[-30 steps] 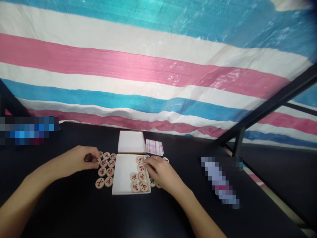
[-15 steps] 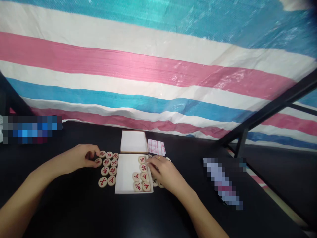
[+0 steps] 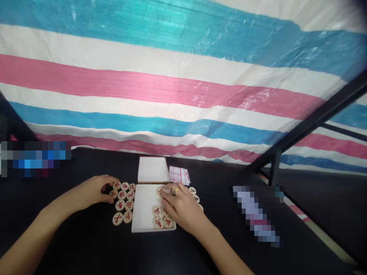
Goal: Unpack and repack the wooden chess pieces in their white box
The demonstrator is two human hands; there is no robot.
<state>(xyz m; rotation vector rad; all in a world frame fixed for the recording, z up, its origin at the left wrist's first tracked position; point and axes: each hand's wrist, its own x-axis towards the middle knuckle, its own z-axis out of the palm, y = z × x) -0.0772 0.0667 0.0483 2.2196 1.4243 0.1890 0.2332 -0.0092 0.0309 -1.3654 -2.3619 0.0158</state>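
Note:
My left hand (image 3: 91, 193) rests at the left edge of a group of round Chinese chess pieces (image 3: 122, 195) with red characters. Its thumb and fingers are apart and curve around the outermost pieces, touching their edge. My right hand (image 3: 185, 208), with a ring on one finger, reaches over the right side of a shallow white box (image 3: 143, 208). Its fingertips close on a red-marked chess piece (image 3: 159, 191) inside the box. Several other red pieces (image 3: 158, 223) lie in the box's lower right, partly under the hand. Dark-marked pieces (image 3: 192, 190) show beyond my right hand.
Behind the box stands its white lid (image 3: 152, 169), beside a folded paper with red lines (image 3: 179, 175). All sit on a black table (image 3: 94, 244). Blurred-out items lie at far left and right. A striped sheet (image 3: 160, 88) hangs behind, with a black metal frame (image 3: 312, 118) at right.
My right hand has moved left over the box, and the piece at its fingertips has shifted left. My left hand stays beside the red pieces. The view has tilted slightly upward.

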